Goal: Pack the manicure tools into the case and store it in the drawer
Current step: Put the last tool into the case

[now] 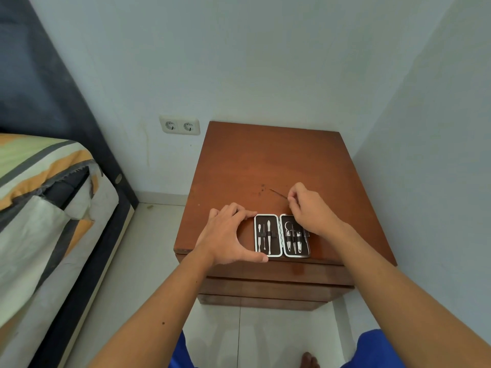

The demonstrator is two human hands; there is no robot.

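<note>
Case [281,236] lies open flat at the front edge of the worktop [265,160], both halves already carrying tools under their straps; left hand [228,235] is spread and braces the case's left side, thumb at the near corner, gripping nothing. Right hand [309,211] pinches 1 thin pick [277,193] just above the right half, so packing looks near its end, and the next move calls for sliding that pick under a strap. Case sits almost at the lip; bare worktop behind gives room, drawers [271,288] below are shut.
</note>
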